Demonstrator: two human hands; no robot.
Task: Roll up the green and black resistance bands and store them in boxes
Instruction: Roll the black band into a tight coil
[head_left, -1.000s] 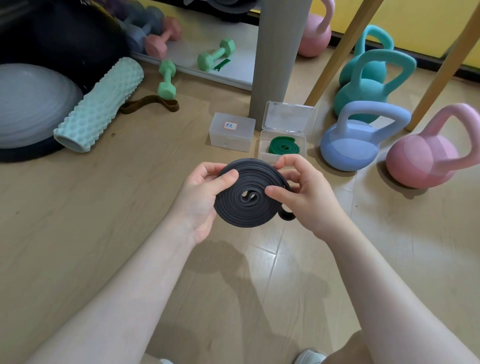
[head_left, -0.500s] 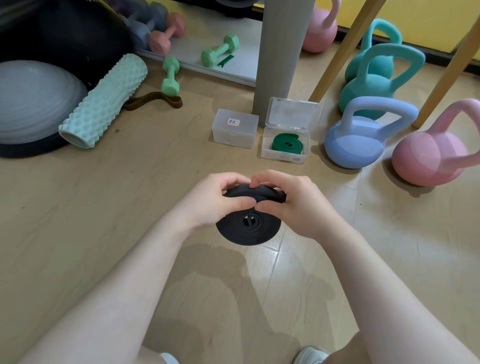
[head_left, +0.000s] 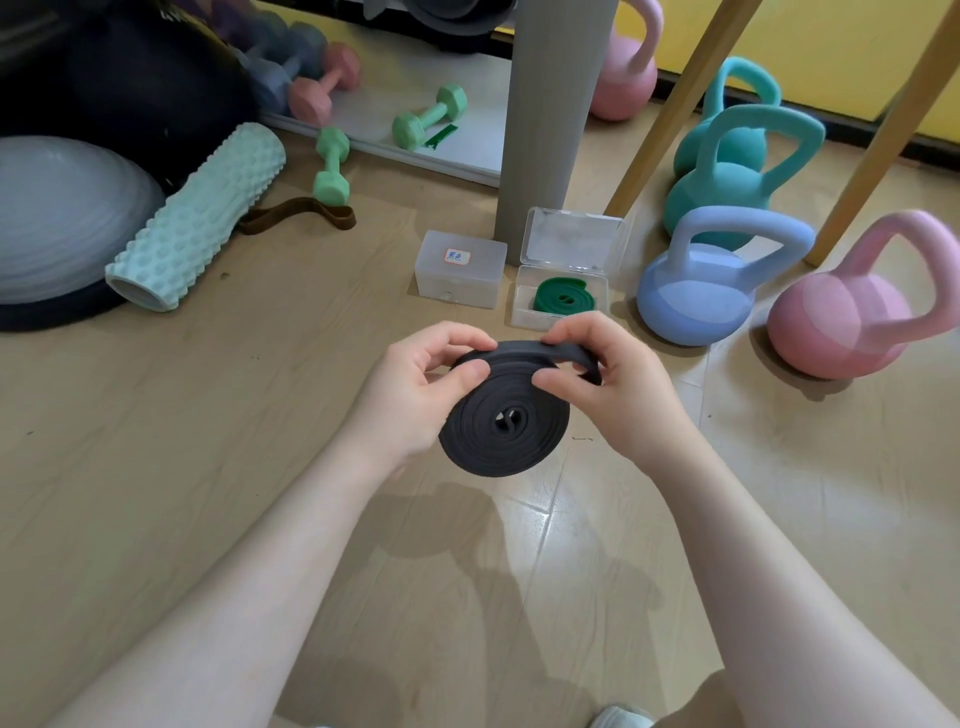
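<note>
A black resistance band (head_left: 501, 423), wound into a flat coil, hangs in the air above the floor between both hands. My left hand (head_left: 410, 389) grips its left edge with thumb on the face. My right hand (head_left: 613, 387) pinches the top right, where the loose outer end wraps over. Beyond them on the floor stands an open clear box (head_left: 524, 312) with a rolled green band (head_left: 563, 299) inside, its lid upright. A shut frosted box (head_left: 460, 270) with a small label sits just left of it.
A grey post (head_left: 550, 114) rises behind the boxes. Blue (head_left: 696, 291), pink (head_left: 841, 322) and teal (head_left: 727, 176) kettlebells stand at the right by wooden legs. A mint foam roller (head_left: 197, 218), a brown band (head_left: 296, 215), green dumbbells (head_left: 332, 166) and a grey dome (head_left: 57, 223) lie at the left.
Both hands have turned the black coil and worked its loose outer end over the top edge; the coil tilted from facing me to lying flatter, then partly back.
</note>
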